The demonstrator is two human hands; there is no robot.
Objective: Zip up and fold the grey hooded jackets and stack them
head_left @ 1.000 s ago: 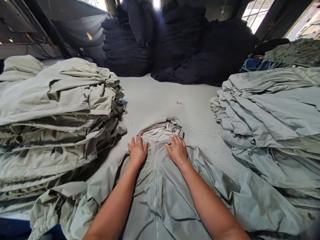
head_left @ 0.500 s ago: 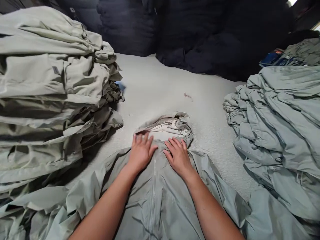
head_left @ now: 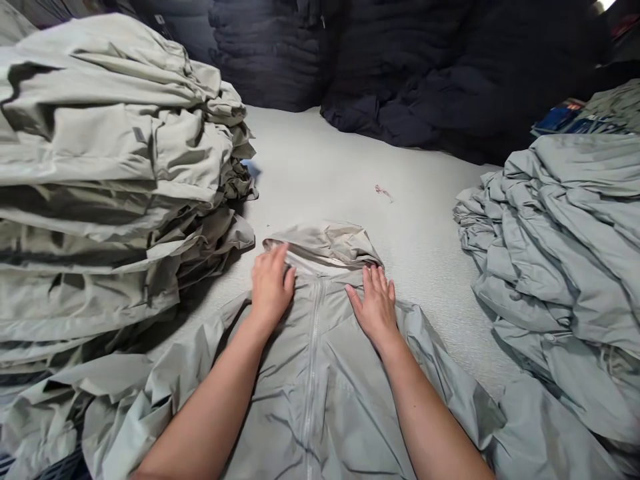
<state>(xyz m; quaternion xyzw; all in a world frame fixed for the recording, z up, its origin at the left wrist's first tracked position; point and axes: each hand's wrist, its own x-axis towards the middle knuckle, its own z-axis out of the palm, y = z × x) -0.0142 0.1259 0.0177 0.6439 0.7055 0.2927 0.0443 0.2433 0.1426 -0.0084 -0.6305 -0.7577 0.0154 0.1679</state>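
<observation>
A grey-green hooded jacket (head_left: 345,373) lies front up on the table, its zip running down the middle. Its hood (head_left: 345,241) is spread out flat above the collar, the pale inside showing at the opening. My left hand (head_left: 270,283) rests at the left corner of the hood opening, thumb apart from the fingers. On the right side of the collar, by the hood's lower right corner, my right hand (head_left: 375,303) lies flat with fingers stretched out. Both sleeves spread outward beneath and beyond my forearms.
A tall pile of grey-green garments (head_left: 115,173) stands on the left. Another pile of similar garments (head_left: 565,233) stands on the right. Dark folded clothes (head_left: 400,73) line the back. A small reddish thread scrap (head_left: 384,193) lies on the white table surface (head_left: 310,167).
My hands have moved apart, the left one outward to the left and the right one to the right. The hood's bunched right side is now spread flatter.
</observation>
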